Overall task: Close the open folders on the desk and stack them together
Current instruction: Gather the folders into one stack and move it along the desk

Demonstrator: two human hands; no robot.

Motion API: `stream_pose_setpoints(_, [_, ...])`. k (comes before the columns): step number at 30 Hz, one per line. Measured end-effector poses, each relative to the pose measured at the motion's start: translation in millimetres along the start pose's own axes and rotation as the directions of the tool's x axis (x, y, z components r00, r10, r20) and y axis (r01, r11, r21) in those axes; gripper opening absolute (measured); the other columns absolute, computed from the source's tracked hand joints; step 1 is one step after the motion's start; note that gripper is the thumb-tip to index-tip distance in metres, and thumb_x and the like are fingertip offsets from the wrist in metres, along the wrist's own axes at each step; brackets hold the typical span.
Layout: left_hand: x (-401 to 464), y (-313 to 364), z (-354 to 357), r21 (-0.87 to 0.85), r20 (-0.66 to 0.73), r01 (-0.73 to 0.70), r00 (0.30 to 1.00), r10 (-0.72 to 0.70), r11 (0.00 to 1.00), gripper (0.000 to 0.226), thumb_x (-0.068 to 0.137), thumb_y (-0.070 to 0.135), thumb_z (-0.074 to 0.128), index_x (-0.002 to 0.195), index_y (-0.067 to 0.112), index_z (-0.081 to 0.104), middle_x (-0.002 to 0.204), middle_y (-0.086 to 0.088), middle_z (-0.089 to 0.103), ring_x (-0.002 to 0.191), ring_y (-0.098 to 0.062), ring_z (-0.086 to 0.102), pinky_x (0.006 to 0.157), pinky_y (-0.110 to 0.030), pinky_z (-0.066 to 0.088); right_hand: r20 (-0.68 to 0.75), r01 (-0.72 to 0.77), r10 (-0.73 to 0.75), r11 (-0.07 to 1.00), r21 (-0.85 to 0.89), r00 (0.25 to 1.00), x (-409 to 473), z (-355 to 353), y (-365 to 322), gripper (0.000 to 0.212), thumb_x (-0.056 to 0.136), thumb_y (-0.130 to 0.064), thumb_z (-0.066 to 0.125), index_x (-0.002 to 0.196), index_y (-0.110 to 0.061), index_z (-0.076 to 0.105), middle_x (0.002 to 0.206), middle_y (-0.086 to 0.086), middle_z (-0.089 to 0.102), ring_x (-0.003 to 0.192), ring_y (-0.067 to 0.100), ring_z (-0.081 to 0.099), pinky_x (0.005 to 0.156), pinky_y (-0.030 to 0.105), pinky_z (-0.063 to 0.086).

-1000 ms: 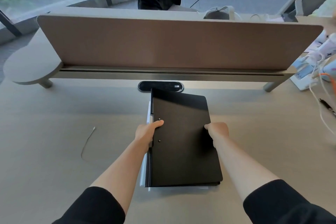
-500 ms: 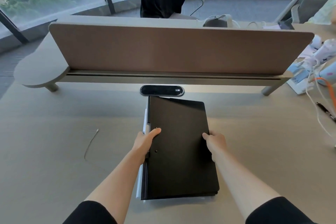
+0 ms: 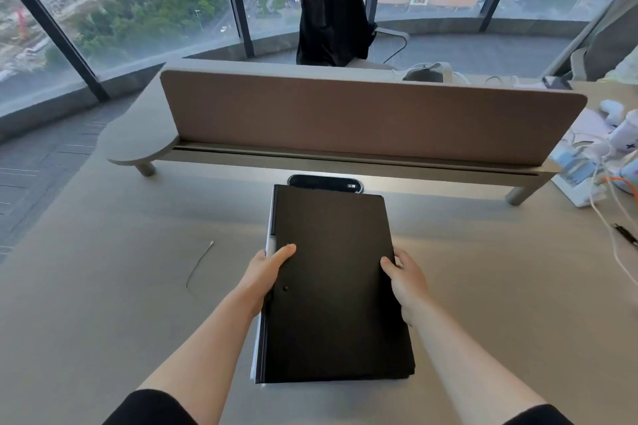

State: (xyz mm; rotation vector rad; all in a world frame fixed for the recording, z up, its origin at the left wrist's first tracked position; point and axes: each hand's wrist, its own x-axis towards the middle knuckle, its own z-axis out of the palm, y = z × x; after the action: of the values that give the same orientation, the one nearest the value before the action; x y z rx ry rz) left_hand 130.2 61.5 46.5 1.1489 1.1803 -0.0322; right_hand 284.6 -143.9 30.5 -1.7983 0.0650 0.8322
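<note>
both hands gripping the stacked black folders

the black folder stack (image 3: 336, 286) is lying flat and closed on the table (image 3: 103, 304), its far short edge just in front of the black cable port (image 3: 326, 183) and partly covering it. pale page or cover edges are showing along the stack's left side, under the top black cover. the left hand (image 3: 264, 274) is holding the stack's left edge, its grip closed on the stack with the thumb lying across the top cover and the other fingers hidden below the edge. the right hand (image 3: 405, 281) is grasping the stack's right edge the same way, thumb on top. left of the stack, well apart from it, a thin wire (image 3: 198, 264) is lying on the table. behind the cable port, the brown divider panel (image 3: 362, 117) is standing upright. to the right of the stack, well apart, white cables (image 3: 607, 217) are trailing over the table.
</note>
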Motion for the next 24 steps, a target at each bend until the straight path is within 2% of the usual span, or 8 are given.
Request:
stream_pose_setpoints(2, [-14.1, 2.6, -7.0, -0.021, -0.019, -0.014, 1.0, 0.014, 1.0, 0.05, 0.085, 0.048, 0.072, 0.12, 0.015, 0.061, 0.104, -0.01, 0.077, 0.091, -0.028, 0.076, 0.074, -0.039, 0.062, 0.033, 0.007, -0.008, 1.0, 0.016, 0.999, -3.1, 5.6, -2.9, 0.021, 0.1, -0.024, 0.053, 0.113, -0.036, 0.062, 0.126, -0.002, 0.063, 0.112, 0.021, 0.063, 0.096, 0.041, 0.052])
stream_pose_setpoints(4, [-27.8, 2.8, -19.3, -0.052, -0.057, -0.032, 0.998, 0.029, 0.998, 0.047, 0.086, 0.046, 0.072, 0.119, 0.014, 0.062, 0.103, -0.011, 0.077, 0.09, -0.028, 0.076, 0.072, -0.037, 0.061, 0.073, 0.006, -0.007, 1.0, 0.015, 0.997, -8.5, 15.6, -8.1, 0.024, 0.1, -0.025, 0.053, 0.122, -0.034, 0.059, 0.132, -0.001, 0.06, 0.118, 0.023, 0.06, 0.101, 0.047, 0.05])
stream_pose_setpoints(9, [-55.1, 4.5, -65.9, -0.114, -0.137, -0.115, 0.986, 0.099, 0.987, 0.041, 0.09, 0.041, 0.07, 0.119, 0.014, 0.061, 0.103, -0.01, 0.076, 0.087, -0.024, 0.075, 0.054, -0.028, 0.057, 0.179, 0.062, -0.069, 0.997, 0.047, 0.981, -25.4, 59.9, -18.3, 0.031, 0.101, -0.019, 0.051, 0.128, -0.031, 0.058, 0.128, -0.002, 0.063, 0.113, 0.023, 0.063, 0.101, 0.049, 0.051])
stream_pose_setpoints(11, [-63.1, 6.7, -91.0, -0.107, -0.162, -0.136, 0.98, 0.117, 0.985, 0.042, 0.09, 0.041, 0.07, 0.119, 0.012, 0.06, 0.104, -0.011, 0.075, 0.087, -0.025, 0.074, 0.056, -0.03, 0.057, 0.199, 0.071, -0.082, 0.996, 0.062, 0.976, -35.7, 83.6, -22.7, 0.028, 0.101, -0.017, 0.05, 0.124, -0.03, 0.06, 0.124, -0.003, 0.065, 0.11, 0.022, 0.065, 0.1, 0.047, 0.051])
stream_pose_setpoints(18, [-58.4, 19.9, -214.8, -0.114, -0.167, -0.196, 0.97, 0.175, 0.974, 0.041, 0.089, 0.038, 0.071, 0.117, 0.008, 0.067, 0.102, -0.016, 0.078, 0.094, -0.035, 0.075, 0.081, -0.045, 0.061, 0.228, 0.123, -0.147, 0.986, 0.115, 0.963, -72.6, 198.9, -39.4, 0.028, 0.101, -0.009, 0.048, 0.115, -0.028, 0.064, 0.113, -0.005, 0.07, 0.103, 0.018, 0.067, 0.096, 0.041, 0.054])
stream_pose_setpoints(21, [-50.3, 22.8, -274.0, -0.102, -0.148, -0.185, 0.974, 0.169, 0.977, 0.04, 0.09, 0.038, 0.07, 0.115, 0.007, 0.067, 0.1, -0.017, 0.078, 0.092, -0.036, 0.075, 0.083, -0.046, 0.061, 0.228, 0.103, -0.129, 0.987, 0.121, 0.965, -87.8, 255.2, -39.9, 0.031, 0.101, -0.006, 0.047, 0.109, -0.029, 0.066, 0.109, -0.005, 0.072, 0.1, 0.018, 0.069, 0.095, 0.041, 0.055])
stream_pose_setpoints(24, [-41.0, 24.7, -332.2, -0.087, -0.132, -0.173, 0.978, 0.161, 0.981, 0.039, 0.092, 0.038, 0.067, 0.115, 0.006, 0.068, 0.1, -0.017, 0.078, 0.094, -0.036, 0.075, 0.084, -0.046, 0.061, 0.217, 0.091, -0.113, 0.99, 0.109, 0.97, -100.4, 312.7, -40.1, 0.029, 0.1, -0.005, 0.048, 0.106, -0.028, 0.065, 0.105, -0.007, 0.071, 0.096, 0.015, 0.069, 0.088, 0.035, 0.056])
